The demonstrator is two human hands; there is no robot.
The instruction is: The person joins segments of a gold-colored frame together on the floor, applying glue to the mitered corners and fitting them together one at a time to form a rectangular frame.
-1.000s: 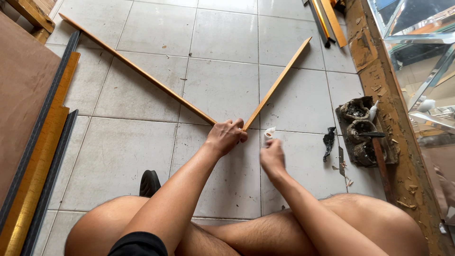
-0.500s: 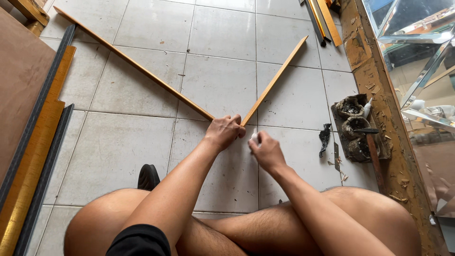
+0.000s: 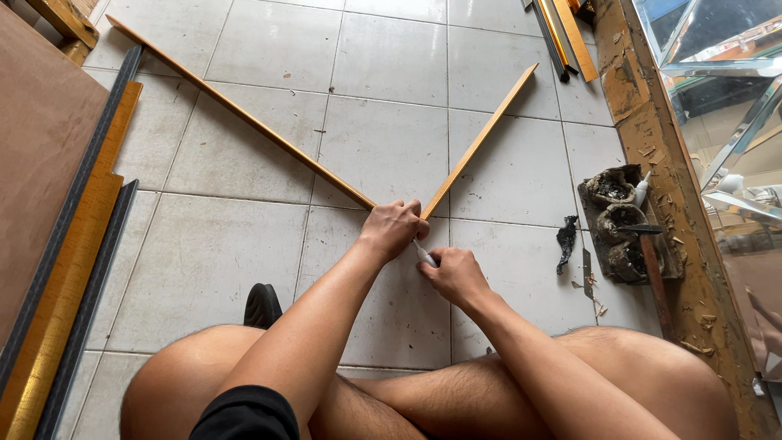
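Two long wooden strips lie on the tiled floor (image 3: 383,57): the longer strip (image 3: 244,118) and the shorter strip (image 3: 481,138). Two hands are in view, the left hand (image 3: 393,230) and the right hand (image 3: 456,275). One small white tube (image 3: 423,254) sits between them.

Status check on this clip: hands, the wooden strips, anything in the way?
Left hand pressing down where the two wooden strips meet. Right hand holds a small white applicator at the joint. Floor tiles around the corner unobstructed.
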